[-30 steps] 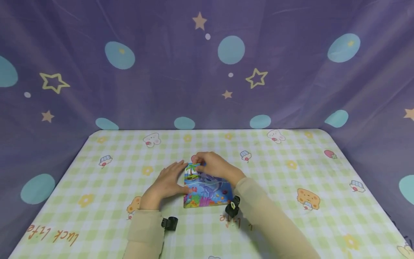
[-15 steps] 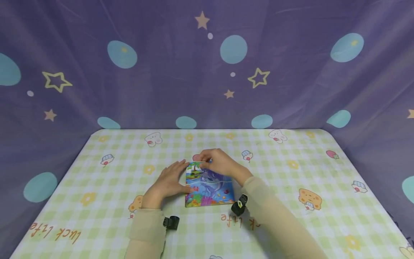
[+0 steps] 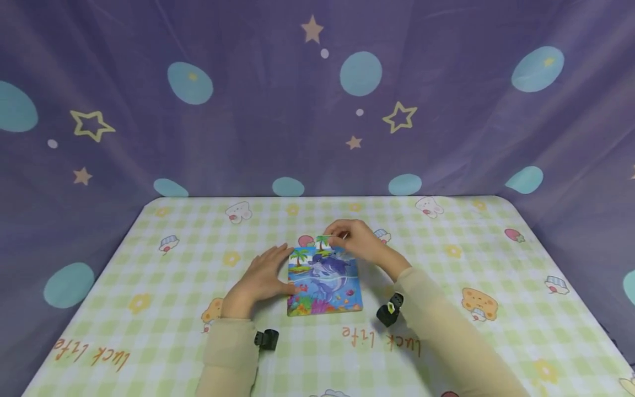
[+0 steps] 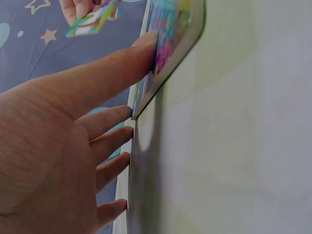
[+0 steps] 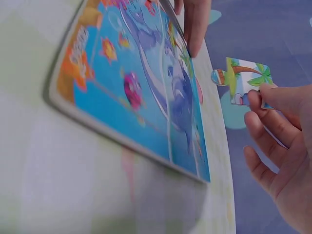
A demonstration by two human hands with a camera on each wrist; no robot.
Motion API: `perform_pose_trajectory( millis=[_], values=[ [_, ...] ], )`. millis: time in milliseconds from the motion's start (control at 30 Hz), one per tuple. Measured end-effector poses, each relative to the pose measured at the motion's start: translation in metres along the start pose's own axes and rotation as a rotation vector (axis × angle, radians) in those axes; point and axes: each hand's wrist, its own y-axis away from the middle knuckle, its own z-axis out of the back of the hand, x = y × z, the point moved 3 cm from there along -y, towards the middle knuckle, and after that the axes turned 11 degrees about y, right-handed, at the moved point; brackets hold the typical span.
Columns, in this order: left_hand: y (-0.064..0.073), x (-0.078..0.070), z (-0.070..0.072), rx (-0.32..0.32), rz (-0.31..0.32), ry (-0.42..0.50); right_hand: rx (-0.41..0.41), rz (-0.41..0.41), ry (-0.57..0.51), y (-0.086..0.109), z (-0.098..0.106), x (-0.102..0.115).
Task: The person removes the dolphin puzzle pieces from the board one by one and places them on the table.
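1. Location: the puzzle piece (image 5: 241,80), printed with a palm tree, was held raised and apart from the puzzle board (image 3: 342,295); in the head view it stood at the board's 12 o'clock edge.
2. Handling, as judged: the piece looked light, thin and stiff, like card; its printed face seemed smooth and perhaps slightly slippery; the round tab (image 5: 219,77), at 9 o'clock in the right wrist view, appeared the part most easily bent; the best hold would be on the body, clear of that tab.
3. Right hand (image 3: 362,242): thumb and index finger pinched the piece at its 5 o'clock corner, opposite the tab; the remaining fingers were loosely bent and apart from it; the right sleeve (image 3: 456,336) came in from 5 o'clock.
4. Left hand (image 3: 263,278): spread at the board's 9 o'clock side; its thumb rested on the face towards 8 o'clock; its index fingertip lay at the 10 o'clock corner, contact uncertain; the left sleeve (image 3: 230,353) came in from 7 o'clock.
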Motion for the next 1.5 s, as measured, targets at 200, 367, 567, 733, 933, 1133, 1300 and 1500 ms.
perform_pose_trajectory(
  millis=[200,367,567,733,933,1133,1300,1500],
  values=[
    [0.000,-0.003,0.000,0.001,0.008,-0.002,-0.029,-0.015,0.057,0.003,0.017,-0.013],
    [-0.001,-0.003,-0.001,0.000,0.006,-0.006,-0.056,-0.038,0.070,0.005,0.029,-0.026],
    [-0.001,-0.002,0.000,-0.001,0.009,-0.012,-0.070,-0.079,0.079,0.005,0.038,-0.039],
    [0.000,-0.003,0.001,0.001,0.016,-0.014,-0.062,-0.095,0.104,0.004,0.039,-0.047],
    [0.000,-0.002,0.000,0.000,0.017,-0.010,-0.060,-0.136,0.147,0.004,0.043,-0.052],
    [0.001,-0.002,0.001,0.003,0.021,-0.004,-0.056,-0.187,0.124,0.004,0.044,-0.062],
    [0.001,-0.002,0.001,0.001,0.023,-0.005,-0.063,-0.190,0.149,0.004,0.044,-0.073],
    [0.000,-0.001,0.000,0.000,0.028,-0.005,-0.058,-0.214,0.186,0.004,0.044,-0.084]
  ],
)
